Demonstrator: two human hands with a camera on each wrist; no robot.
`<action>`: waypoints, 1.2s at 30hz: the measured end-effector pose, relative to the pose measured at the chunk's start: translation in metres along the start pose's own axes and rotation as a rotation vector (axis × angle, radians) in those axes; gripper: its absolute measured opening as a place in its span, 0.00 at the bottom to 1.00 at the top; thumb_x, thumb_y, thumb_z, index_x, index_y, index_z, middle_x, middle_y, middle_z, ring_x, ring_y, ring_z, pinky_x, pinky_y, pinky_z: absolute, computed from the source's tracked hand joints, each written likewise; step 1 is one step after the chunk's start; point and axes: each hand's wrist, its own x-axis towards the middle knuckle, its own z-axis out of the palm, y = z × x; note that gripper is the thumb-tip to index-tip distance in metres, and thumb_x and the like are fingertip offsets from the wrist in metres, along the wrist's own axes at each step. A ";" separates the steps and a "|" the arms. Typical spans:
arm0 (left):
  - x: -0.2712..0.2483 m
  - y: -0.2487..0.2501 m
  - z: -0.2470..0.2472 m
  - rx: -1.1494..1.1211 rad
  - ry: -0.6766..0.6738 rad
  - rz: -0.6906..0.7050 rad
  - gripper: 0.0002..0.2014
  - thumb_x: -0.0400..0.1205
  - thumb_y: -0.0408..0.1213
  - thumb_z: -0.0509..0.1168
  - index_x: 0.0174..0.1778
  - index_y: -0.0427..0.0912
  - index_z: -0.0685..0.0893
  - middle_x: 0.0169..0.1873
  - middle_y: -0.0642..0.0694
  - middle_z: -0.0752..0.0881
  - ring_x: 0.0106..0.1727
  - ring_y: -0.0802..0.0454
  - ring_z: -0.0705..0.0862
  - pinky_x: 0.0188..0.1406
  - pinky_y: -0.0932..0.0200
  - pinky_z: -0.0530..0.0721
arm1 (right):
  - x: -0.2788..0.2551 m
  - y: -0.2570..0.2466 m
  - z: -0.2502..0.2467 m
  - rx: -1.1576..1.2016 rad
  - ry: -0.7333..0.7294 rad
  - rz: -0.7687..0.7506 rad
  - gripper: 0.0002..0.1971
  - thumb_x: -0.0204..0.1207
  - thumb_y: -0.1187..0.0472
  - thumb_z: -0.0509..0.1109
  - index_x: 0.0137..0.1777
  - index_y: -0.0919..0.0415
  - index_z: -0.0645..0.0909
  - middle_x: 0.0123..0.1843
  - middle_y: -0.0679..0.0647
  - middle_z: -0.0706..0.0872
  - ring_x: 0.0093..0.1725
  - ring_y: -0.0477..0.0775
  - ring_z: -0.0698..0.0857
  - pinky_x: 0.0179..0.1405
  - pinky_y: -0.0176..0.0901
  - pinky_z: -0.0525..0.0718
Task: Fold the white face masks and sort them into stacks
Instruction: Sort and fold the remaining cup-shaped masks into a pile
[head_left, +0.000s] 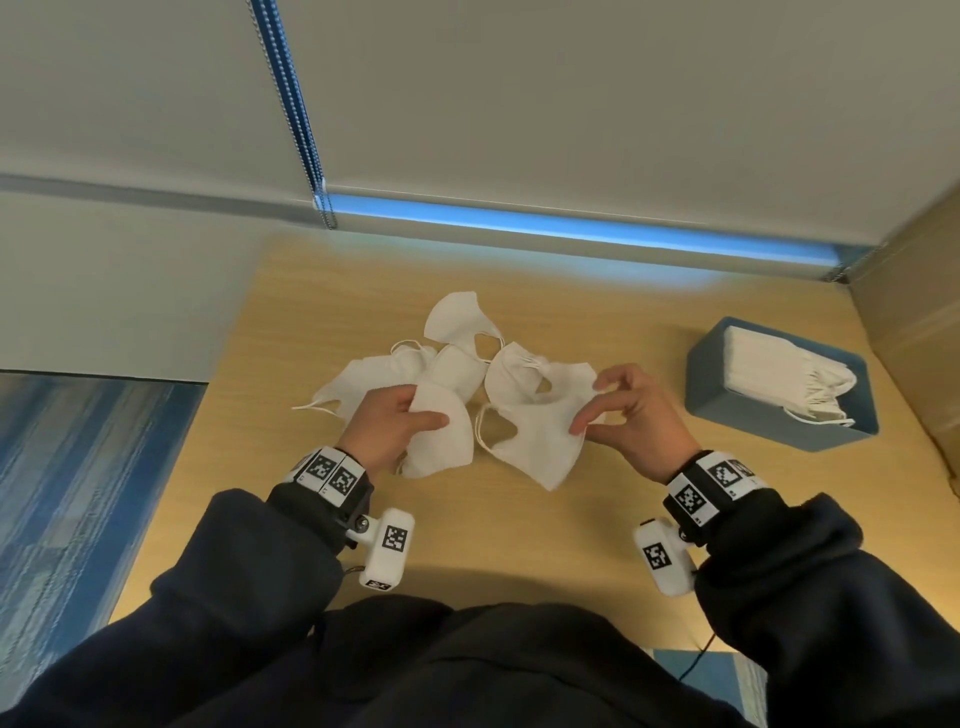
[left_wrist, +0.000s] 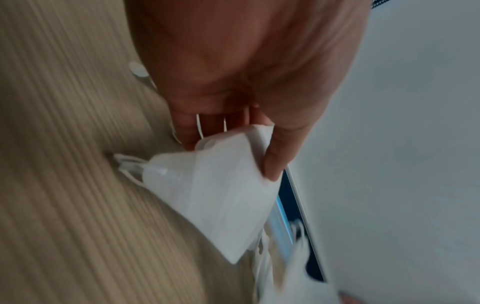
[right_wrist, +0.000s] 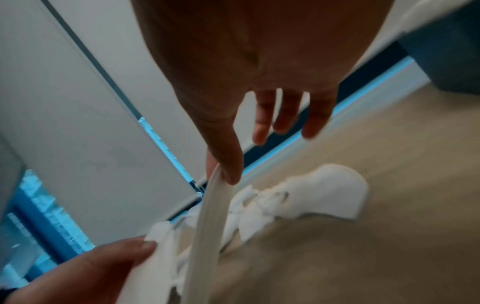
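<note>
My left hand (head_left: 402, 422) grips a folded white mask (head_left: 447, 441) just above the table, thumb on top; in the left wrist view the left hand (left_wrist: 259, 144) clamps this folded mask (left_wrist: 215, 195) between thumb and fingers. My right hand (head_left: 597, 410) pinches the right edge of a second white mask (head_left: 535, 447) that hangs with its ear loop to the left. Seen edge-on in the right wrist view, that second mask (right_wrist: 207, 222) is pinched by the right hand (right_wrist: 223, 170), the other fingers spread. Several loose masks (head_left: 457, 343) lie behind both hands.
A blue box (head_left: 769, 421) at the right of the wooden table (head_left: 519, 540) holds a stack of folded masks (head_left: 779, 364). A cardboard box (head_left: 919, 312) stands at the far right. A blind and its bead chain (head_left: 298, 114) hang behind the table.
</note>
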 end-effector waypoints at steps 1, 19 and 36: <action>-0.004 0.001 0.001 -0.024 0.020 0.007 0.09 0.79 0.29 0.76 0.53 0.45 0.92 0.48 0.48 0.95 0.53 0.51 0.93 0.54 0.51 0.89 | -0.002 0.006 0.005 0.070 -0.043 0.103 0.14 0.68 0.68 0.83 0.37 0.44 0.94 0.53 0.54 0.86 0.51 0.50 0.81 0.55 0.43 0.80; -0.030 0.065 0.040 0.256 -0.332 0.385 0.08 0.74 0.35 0.82 0.48 0.42 0.93 0.54 0.49 0.91 0.56 0.53 0.88 0.64 0.50 0.82 | -0.005 -0.034 0.014 0.774 0.023 0.300 0.13 0.76 0.74 0.75 0.60 0.73 0.88 0.52 0.68 0.93 0.47 0.61 0.92 0.47 0.56 0.92; -0.025 0.061 0.067 0.127 -0.167 0.213 0.21 0.69 0.33 0.85 0.56 0.47 0.87 0.36 0.44 0.93 0.40 0.51 0.91 0.48 0.55 0.87 | -0.026 -0.046 0.017 0.701 0.038 0.290 0.10 0.71 0.77 0.79 0.52 0.72 0.89 0.45 0.69 0.93 0.41 0.60 0.93 0.45 0.55 0.93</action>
